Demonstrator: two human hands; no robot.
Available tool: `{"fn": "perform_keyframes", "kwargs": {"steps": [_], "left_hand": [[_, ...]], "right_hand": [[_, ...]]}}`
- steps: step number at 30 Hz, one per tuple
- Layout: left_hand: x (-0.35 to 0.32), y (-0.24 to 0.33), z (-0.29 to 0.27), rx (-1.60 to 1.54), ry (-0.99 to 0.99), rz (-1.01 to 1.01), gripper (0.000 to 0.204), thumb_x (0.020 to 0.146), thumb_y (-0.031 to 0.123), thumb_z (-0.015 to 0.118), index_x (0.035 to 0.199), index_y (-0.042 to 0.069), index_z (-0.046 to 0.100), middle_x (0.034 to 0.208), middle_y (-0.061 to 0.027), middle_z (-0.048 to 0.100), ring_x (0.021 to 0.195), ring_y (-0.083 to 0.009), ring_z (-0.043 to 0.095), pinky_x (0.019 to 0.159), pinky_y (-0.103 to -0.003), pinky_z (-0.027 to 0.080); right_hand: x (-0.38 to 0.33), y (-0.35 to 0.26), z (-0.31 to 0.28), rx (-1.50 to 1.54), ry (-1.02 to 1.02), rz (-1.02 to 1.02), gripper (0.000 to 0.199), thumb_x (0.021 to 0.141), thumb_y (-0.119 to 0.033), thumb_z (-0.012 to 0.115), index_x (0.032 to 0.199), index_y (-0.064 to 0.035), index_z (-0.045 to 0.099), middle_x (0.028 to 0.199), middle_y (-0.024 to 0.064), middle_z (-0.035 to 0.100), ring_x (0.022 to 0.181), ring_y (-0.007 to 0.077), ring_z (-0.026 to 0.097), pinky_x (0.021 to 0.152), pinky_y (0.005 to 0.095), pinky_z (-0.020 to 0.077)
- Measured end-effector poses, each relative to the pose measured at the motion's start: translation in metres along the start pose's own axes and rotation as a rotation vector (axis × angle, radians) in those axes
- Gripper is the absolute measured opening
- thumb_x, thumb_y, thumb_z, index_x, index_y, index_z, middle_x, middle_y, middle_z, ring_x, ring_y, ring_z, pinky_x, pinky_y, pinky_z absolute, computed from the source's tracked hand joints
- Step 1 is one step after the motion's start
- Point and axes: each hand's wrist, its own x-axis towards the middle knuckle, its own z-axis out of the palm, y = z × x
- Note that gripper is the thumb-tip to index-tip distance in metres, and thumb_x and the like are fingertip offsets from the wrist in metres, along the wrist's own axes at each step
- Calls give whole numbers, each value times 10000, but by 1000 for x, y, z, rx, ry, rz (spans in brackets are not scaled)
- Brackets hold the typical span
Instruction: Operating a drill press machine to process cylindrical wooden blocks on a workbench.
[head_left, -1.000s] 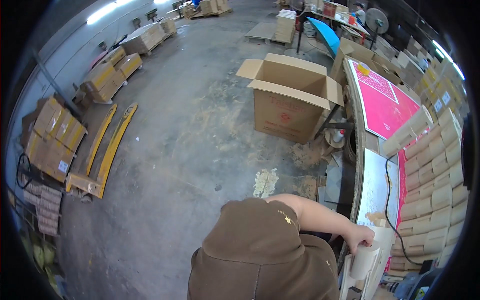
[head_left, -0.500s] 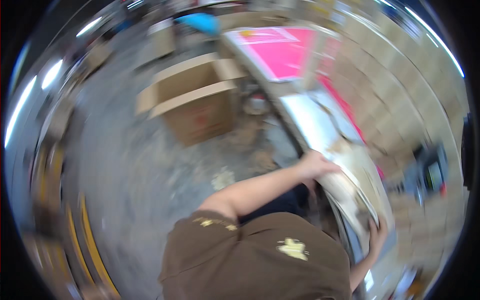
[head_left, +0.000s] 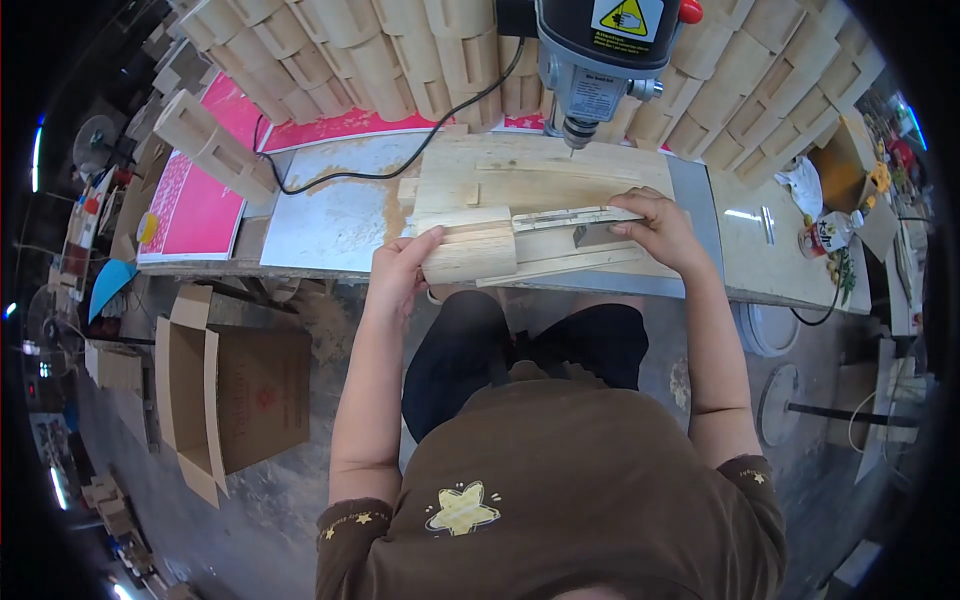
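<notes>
Sitting at the bench point(head_left: 330, 225), we have both hands on pale wood under the drill press point(head_left: 598, 55). Our left hand point(head_left: 398, 272) wraps the near left end of a grooved wooden block point(head_left: 468, 252), fingers curled over its edge and thumb along its side, so the hand is closed around it. Our right hand point(head_left: 662, 228) lies flat, fingers spread and pressing down on a thin wooden strip point(head_left: 570, 217) that runs along the top of the block's right half; it grips nothing, only pins the strip. Block and strip rest on a wide plank jig point(head_left: 545, 175) of the same raw, light-grained wood, just below the drill bit. As for containers, an open cardboard box point(head_left: 250, 390) stands on the concrete floor point(head_left: 270, 500) to our left, flaps out; what shows of its inside looks bare brown card. A white bucket point(head_left: 768, 325) sits under the bench on our right, and we cannot tell what it holds. Behind the press, many notched wooden pieces point(head_left: 350, 60) are stacked in leaning rows, all smooth, blond and alike in shape. Pink printed sheets point(head_left: 200, 200) and a dusty white board point(head_left: 335, 215) cover the bench on the left, with sawdust scattered over them, and a black cable point(head_left: 380, 170) snakes across toward the press.
</notes>
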Motion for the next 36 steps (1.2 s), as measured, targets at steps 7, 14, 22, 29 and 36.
{"fn": "perform_keyframes", "kwargs": {"steps": [7, 14, 22, 29, 36], "left_hand": [[-1, 4, 8, -1, 58, 13, 328, 773, 326, 718, 673, 35, 605, 554, -3, 546, 420, -50, 431, 388, -200, 312], [11, -14, 49, 73, -188, 56, 276, 772, 265, 739, 790, 31, 595, 627, 4, 551, 539, -50, 480, 494, -191, 387], [17, -46, 62, 375, -166, 688, 475, 693, 83, 766, 1106, 3, 545, 1115, -108, 569, 1022, -223, 564, 863, -343, 462], [53, -37, 78, 843, 21, 996, 610, 553, 190, 811, 1100, 52, 578, 1032, -90, 541, 992, -269, 493, 895, -452, 344], [82, -29, 66, 921, -8, 963, 499, 569, 248, 796, 1029, 122, 650, 845, -31, 541, 858, -237, 490, 807, -368, 341]], "right_hand": [[-4, -8, 3, -47, 40, -28, 339, 692, -42, 709, 1020, -21, 629, 897, 109, 614, 873, 275, 556, 778, 341, 443], [2, -8, 10, -67, 32, -100, 326, 675, -31, 708, 993, -26, 634, 891, 107, 617, 877, 281, 559, 765, 343, 446], [-8, -3, 6, -239, 196, -22, 312, 681, -46, 701, 987, -40, 642, 900, 106, 623, 861, 289, 555, 764, 364, 446], [19, 14, 4, -261, 297, 72, 326, 675, -36, 704, 996, -32, 649, 896, 112, 635, 885, 283, 576, 775, 354, 465], [33, 19, 11, -261, 309, 24, 344, 671, -30, 704, 1009, -38, 641, 913, 121, 630, 899, 304, 561, 792, 365, 460]]}}
